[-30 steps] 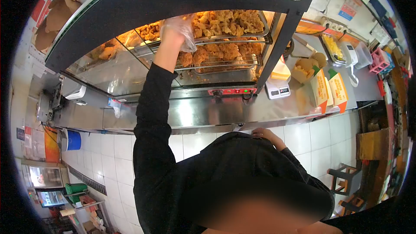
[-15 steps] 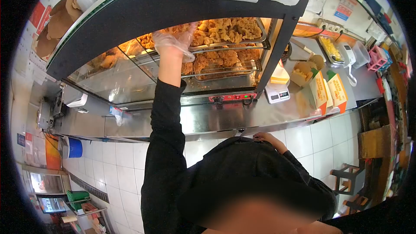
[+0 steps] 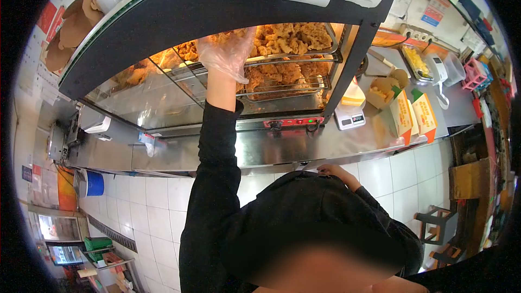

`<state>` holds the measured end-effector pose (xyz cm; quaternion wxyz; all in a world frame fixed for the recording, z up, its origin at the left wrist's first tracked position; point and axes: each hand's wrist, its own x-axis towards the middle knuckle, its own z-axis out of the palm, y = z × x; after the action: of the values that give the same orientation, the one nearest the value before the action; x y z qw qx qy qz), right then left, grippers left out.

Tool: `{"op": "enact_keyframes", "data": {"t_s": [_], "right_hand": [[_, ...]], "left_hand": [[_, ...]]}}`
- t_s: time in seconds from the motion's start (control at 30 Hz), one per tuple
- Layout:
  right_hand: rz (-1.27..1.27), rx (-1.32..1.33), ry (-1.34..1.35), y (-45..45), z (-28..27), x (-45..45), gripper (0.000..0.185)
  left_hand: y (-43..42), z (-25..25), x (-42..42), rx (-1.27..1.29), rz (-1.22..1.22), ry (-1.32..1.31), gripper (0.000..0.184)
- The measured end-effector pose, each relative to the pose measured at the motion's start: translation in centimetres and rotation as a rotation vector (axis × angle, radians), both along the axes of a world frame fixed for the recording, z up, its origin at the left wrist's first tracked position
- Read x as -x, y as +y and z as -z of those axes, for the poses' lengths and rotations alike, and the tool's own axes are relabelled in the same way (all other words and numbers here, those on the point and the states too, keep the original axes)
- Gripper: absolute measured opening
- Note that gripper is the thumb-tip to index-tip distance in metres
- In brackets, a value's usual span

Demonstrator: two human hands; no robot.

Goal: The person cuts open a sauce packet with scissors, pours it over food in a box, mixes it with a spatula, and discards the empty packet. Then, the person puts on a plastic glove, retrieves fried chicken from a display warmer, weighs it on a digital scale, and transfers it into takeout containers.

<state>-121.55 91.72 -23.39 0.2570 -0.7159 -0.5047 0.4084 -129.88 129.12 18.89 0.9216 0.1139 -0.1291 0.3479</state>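
My left hand [image 3: 225,54], in a clear plastic glove, reaches into the heated glass display case [image 3: 355,70]. It is at the upper tray of fried chicken pieces [image 3: 293,38]; its fingertips blend with the food, and what they hold cannot be made out. Below it, a lower rack carries larger fried pieces [image 3: 282,73]. My right hand [image 3: 337,173] is bare and low, near the front edge of the steel counter [image 3: 260,149]. Its fingers are partly hidden and nothing shows in them.
Right of the case are a digital scale [image 3: 350,116] with a carton, a filled open box [image 3: 380,93], orange-white cartons [image 3: 404,116] and a tray of yellow food [image 3: 415,65]. The case's dark frame [image 3: 217,13] arches over my left arm. Stools [image 3: 437,225] stand at the lower right.
My left hand has moved right along the upper tray, with the forearm now more upright. My right hand has stayed nearly in place.
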Motion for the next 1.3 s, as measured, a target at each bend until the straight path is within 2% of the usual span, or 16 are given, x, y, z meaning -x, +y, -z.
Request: {"op": "enact_keyframes", "data": {"t_s": [0.17,0.27,0.33,0.43,0.53,0.57,0.67,0.77,0.83,0.97,1.03,1.1,1.17,1.2,1.27,1.3], "right_hand": [[0.030,0.024,-0.017,0.3,-0.7,-0.2,0.042],[-0.102,-0.136,-0.087,0.0,1.8,-0.5,0.041],[-0.074,-0.007,0.005,0.3,0.1,-0.2,0.039],[0.105,0.116,0.072,1.4,-7.9,1.3,0.039],[0.118,0.199,-0.014,0.9,-5.5,1.3,0.035],[-0.017,-0.011,-0.223,0.2,-1.6,0.9,0.035],[0.098,0.026,-0.061,-0.6,-5.3,1.0,0.035],[0.078,-0.103,-0.116,-2.8,-2.2,0.4,0.035],[0.266,0.084,0.063,-3.5,-4.6,0.0,0.034],[0.387,0.135,0.208,-6.7,-5.0,-2.5,0.035],[0.425,0.152,0.219,-8.9,-4.7,-4.0,0.036],[0.495,0.081,0.244,-11.2,-4.0,-5.4,0.036],[0.490,0.140,0.232,-13.1,-4.5,-7.1,0.035],[0.493,0.115,0.262,-14.1,-3.9,-8.0,0.035],[0.481,0.093,0.301,-15.9,-3.1,-9.9,0.034],[0.463,0.117,0.245,-16.5,-2.9,-11.0,0.034]], "left_hand": [[-2.2,0.4,1.2,0.025,-0.011,0.107,0.060],[-4.2,1.7,1.9,-0.015,-0.096,0.229,0.063],[-5.8,2.6,2.4,-0.036,0.181,-0.037,0.069],[-10.8,3.1,3.8,0.141,0.339,0.005,0.068],[-15.0,7.1,3.5,0.195,0.555,0.078,0.076],[-16.6,8.0,2.7,0.151,0.584,0.170,0.073],[-19.7,11.2,0.3,0.170,0.763,0.277,0.072],[-21.6,13.2,-3.6,0.187,0.862,0.307,0.070],[-22.1,13.7,-7.6,0.183,0.867,0.280,0.070],[-22.2,14.4,-16.5,0.244,0.816,0.134,0.060],[-22.2,15.2,-19.2,0.224,0.658,0.218,0.050],[-22.2,17.5,-20.8,0.041,0.373,0.355,0.042],[-20.8,23.8,-23.6,-0.204,-0.043,0.496,0.034],[-20.8,25.4,-24.0,-0.203,-0.054,0.502,0.034],[-20.9,27.7,-24.2,-0.765,-0.406,0.899,0.032],[-20.8,29.0,-24.3,-0.766,-0.416,0.912,0.032]]}}
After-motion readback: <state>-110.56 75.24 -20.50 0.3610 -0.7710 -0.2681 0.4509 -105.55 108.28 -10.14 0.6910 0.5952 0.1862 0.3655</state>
